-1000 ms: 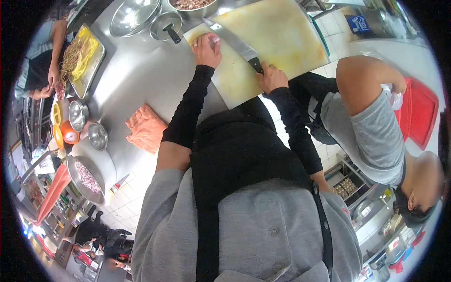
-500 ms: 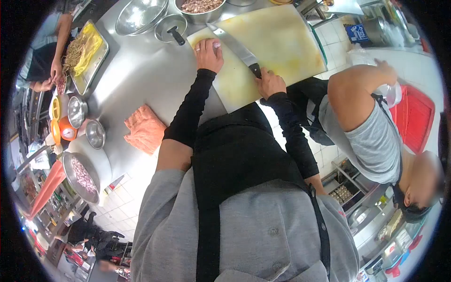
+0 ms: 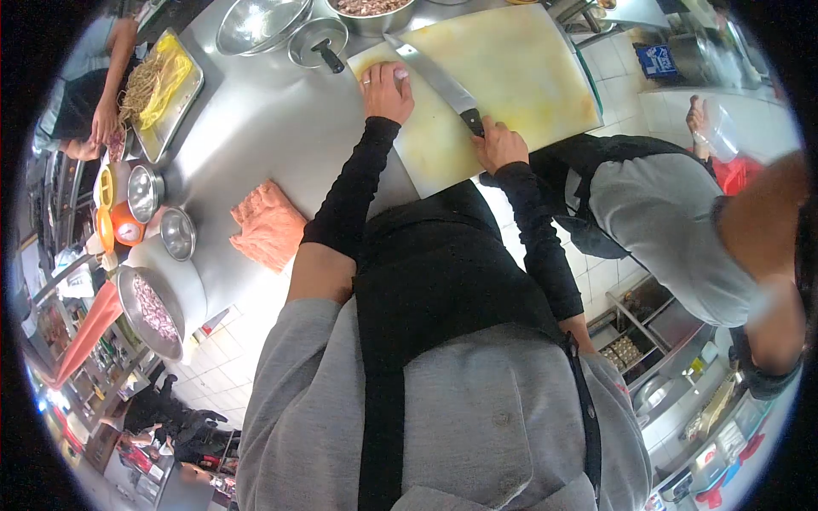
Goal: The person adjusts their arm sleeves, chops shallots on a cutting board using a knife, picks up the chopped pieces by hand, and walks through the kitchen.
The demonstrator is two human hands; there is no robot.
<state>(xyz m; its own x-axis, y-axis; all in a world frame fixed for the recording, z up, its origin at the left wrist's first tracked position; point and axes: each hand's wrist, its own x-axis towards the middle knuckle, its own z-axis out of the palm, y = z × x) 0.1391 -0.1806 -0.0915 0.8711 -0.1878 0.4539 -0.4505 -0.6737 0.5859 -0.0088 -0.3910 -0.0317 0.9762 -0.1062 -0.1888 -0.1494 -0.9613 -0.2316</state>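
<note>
- Steel counter (image 3: 230,145) shining under my arms, white tiles (image 3: 596,277) showing past its edge, a kitchen busy all round.
- Off to my right, a co-worker in grey (image 3: 665,217) stands close by; over on the left, a tray (image 3: 181,107) of brown strands and yellow plastic.
- Pale cutting board (image 3: 511,60), stained yellowish, right before me; a folded orange-pink cloth (image 3: 266,226) left of it.
- And the knife (image 3: 434,75)! Long, bright blade, black handle, slanting over the board, tip near the bowl (image 3: 375,25) of chopped meat.
- Fingers of my right hand (image 3: 503,146): wrapped firmly round that handle.
- Left hand (image 3: 388,94) at the board's left edge, fingers bent, beside something small and pinkish; whether they're pinching it, I can't tell.
</note>
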